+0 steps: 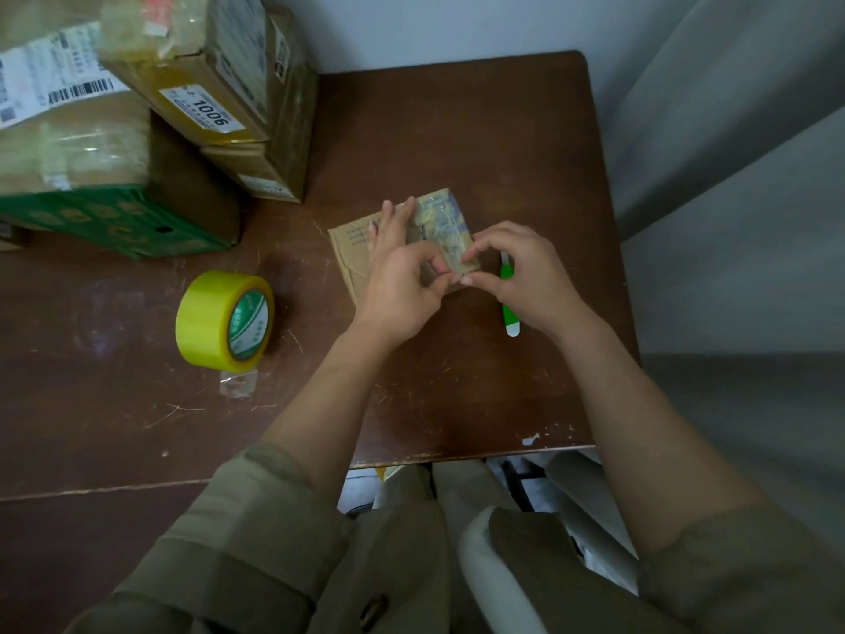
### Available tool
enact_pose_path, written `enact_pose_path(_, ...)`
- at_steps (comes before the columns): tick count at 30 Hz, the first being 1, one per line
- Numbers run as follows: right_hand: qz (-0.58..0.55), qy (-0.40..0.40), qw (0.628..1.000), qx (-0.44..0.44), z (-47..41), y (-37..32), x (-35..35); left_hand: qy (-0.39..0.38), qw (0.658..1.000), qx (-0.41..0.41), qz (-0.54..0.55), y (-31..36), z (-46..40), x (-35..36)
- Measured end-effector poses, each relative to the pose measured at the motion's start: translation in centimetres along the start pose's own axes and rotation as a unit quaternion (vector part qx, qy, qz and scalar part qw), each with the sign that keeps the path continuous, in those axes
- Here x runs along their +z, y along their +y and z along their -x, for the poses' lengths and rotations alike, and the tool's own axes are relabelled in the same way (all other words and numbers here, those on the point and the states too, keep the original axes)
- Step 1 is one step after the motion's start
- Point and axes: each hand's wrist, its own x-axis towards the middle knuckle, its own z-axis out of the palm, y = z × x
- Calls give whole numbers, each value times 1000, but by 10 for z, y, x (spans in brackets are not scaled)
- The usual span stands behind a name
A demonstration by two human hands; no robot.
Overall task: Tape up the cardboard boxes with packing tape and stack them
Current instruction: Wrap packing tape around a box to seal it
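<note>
Left hand [402, 286] and right hand [526, 272] pinch the taped small box [439, 226], hiding its near edge; green-handled cutter [509, 304] partly covered.

Five cardboard boxes [352, 249], one tape roll [224, 320], one green cutter [509, 304].

Counter [480, 144]: dark brown wood, dull finish, scratched and chipped at its near edge.
Small box [352, 249]: matt brown cardboard, creased, partly covered in glossy, wrinkled clear tape.
Tape roll [224, 320], left of the small box: glossy yellow plastic film.
Stacked boxes [137, 107]: cardboard under shiny tape, paper labels.
Sleeves [256, 533]: matt olive cloth.
</note>
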Motion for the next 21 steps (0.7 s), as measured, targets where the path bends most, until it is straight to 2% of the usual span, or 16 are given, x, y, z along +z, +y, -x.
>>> enact_pose_path(9, -35, 6, 996, 85, -4, -6, 2, 4, 999, -15, -30, 0, -1, 0)
enact_pose_path(13, -70, -4, 990, 125, -5, -14, 3, 57, 998, -30, 0, 2, -3, -1)
enact_pose_path(16, -155, 4, 966, 204, -8, -18, 8, 54, 997, -51, -1, 7, -6, -2)
enact_pose_path(21, -295, 49, 903, 308, -16, -25, 16, 41, 996, -77, 15, 8, -13, -3)
